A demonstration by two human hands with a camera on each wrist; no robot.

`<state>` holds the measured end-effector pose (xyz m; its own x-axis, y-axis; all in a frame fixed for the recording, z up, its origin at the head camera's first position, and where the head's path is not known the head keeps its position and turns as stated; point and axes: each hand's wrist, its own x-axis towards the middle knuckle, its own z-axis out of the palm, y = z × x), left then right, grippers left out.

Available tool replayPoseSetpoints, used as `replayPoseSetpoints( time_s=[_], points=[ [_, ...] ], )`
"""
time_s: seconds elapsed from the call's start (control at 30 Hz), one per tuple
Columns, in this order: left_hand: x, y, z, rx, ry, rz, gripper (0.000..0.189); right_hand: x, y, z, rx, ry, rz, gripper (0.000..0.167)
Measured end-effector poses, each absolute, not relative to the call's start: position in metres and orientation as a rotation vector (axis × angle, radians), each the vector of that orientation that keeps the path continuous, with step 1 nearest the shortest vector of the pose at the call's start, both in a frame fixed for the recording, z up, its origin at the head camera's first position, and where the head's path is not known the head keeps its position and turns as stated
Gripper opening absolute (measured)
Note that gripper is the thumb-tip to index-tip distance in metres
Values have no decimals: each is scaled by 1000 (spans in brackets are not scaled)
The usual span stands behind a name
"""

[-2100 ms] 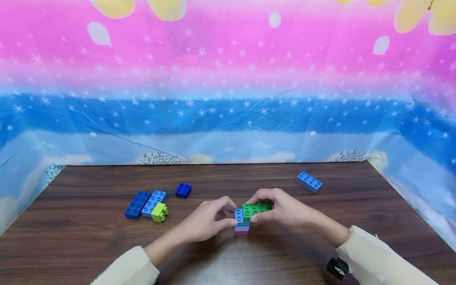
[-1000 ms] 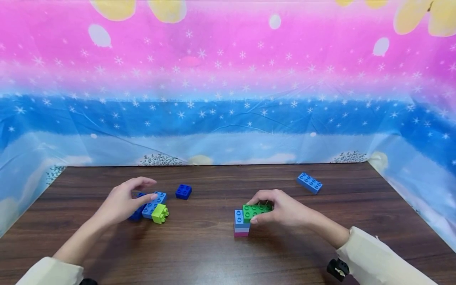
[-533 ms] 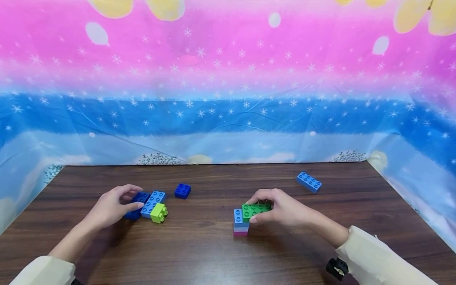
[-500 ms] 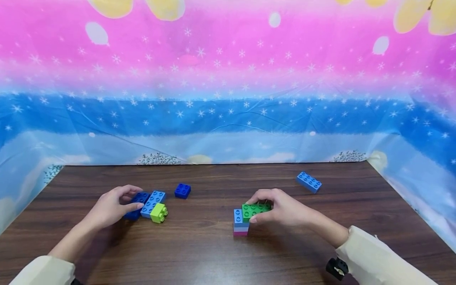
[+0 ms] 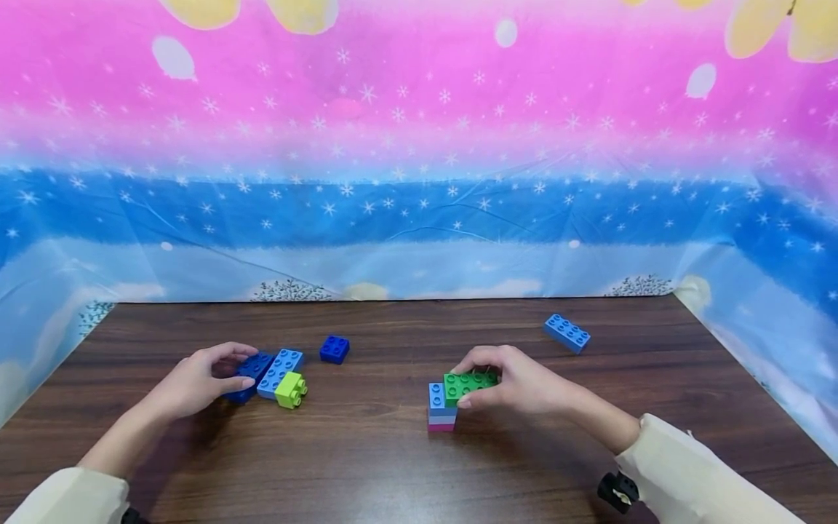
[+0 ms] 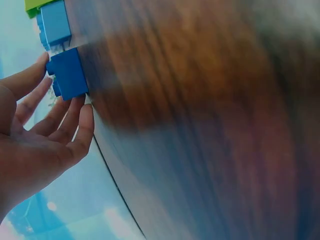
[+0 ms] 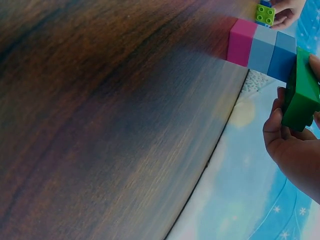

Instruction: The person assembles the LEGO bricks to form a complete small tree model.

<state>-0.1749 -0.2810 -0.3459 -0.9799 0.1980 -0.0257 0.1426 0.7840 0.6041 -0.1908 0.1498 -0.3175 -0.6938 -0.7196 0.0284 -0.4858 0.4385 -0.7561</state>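
My right hand [image 5: 524, 382] pinches a green toy building brick [image 5: 468, 389] between thumb and fingers. That brick sits on the right part of a light blue brick [image 5: 436, 397], overhanging to the right. Under it come a paler blue brick [image 7: 261, 49] and a pink brick [image 7: 241, 42] on the table. At the left, my left hand [image 5: 190, 382] has its thumb and fingers around a dark blue brick [image 6: 70, 75], which lies on the table, partly hidden by the hand in the head view. Beside it are a light blue brick [image 5: 280, 372] and a lime green brick [image 5: 291, 391] tipped sideways.
A small dark blue brick [image 5: 334, 349] lies behind the left group. Another light blue brick [image 5: 567, 333] lies at the back right of the wooden table [image 5: 366, 473]. A patterned cloth [image 5: 419, 218] borders the back and sides.
My left hand has left the stack, crossed left to the brick group and come down around the dark blue brick. The right hand stays on the green brick.
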Motion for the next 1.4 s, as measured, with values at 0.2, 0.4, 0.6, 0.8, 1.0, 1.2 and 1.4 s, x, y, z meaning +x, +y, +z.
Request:
replayPoseSetpoints(
  time_s=[0.2, 0.4, 0.6, 0.8, 1.0, 1.2, 1.4],
  points=[
    [-173, -287, -346, 275, 2890, 962, 47, -191, 149, -318, -1048, 2402, -1111, 30],
    [-171, -289, -346, 233, 2886, 918, 51, -191, 149, -319, -1050, 2411, -1099, 30],
    [-170, -285, -346, 239, 2922, 864, 58, -191, 149, -320, -1046, 2408, -1104, 30],
    [-171, -283, -346, 243, 2944, 832, 55, -190, 149, -319, -1035, 2412, -1100, 31],
    [-171, -282, -346, 233, 2936, 828, 51, -189, 150, -318, -1033, 2410, -1110, 30],
    [-171, -283, -346, 217, 2929, 821, 51, -190, 151, -319, -1046, 2403, -1112, 30],
    [-172, -283, -346, 215, 2928, 810, 52, -191, 151, -320, -1052, 2402, -1110, 30]
  ],
)
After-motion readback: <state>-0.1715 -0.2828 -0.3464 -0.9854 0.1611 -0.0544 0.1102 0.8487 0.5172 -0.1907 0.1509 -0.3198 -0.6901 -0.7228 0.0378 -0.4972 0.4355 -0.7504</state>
